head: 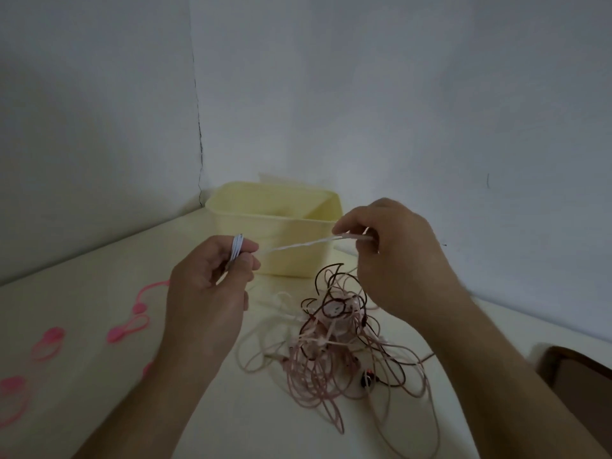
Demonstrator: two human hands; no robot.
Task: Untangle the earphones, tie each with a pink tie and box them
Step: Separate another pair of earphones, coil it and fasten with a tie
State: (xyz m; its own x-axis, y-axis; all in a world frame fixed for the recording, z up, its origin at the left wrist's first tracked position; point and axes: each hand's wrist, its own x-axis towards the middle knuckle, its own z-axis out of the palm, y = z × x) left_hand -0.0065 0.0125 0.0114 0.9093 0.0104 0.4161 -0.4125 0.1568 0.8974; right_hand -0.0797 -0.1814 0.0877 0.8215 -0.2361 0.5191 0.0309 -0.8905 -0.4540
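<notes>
Left grip [212, 276] clenched round coil of white earphone cord [237, 249] wound over index finger. Right grip [384, 246] pinches same cord's free end, strand taut between both. Below right grip: tangle of pink and dark earphones [334, 346] on worktop [99, 260]. Beyond both grips: cream box [265, 200], open-topped. Left of left grip: pink ties [127, 327] scattered, apparently five or six, blurred. No readable writing or labels anywhere.
</notes>
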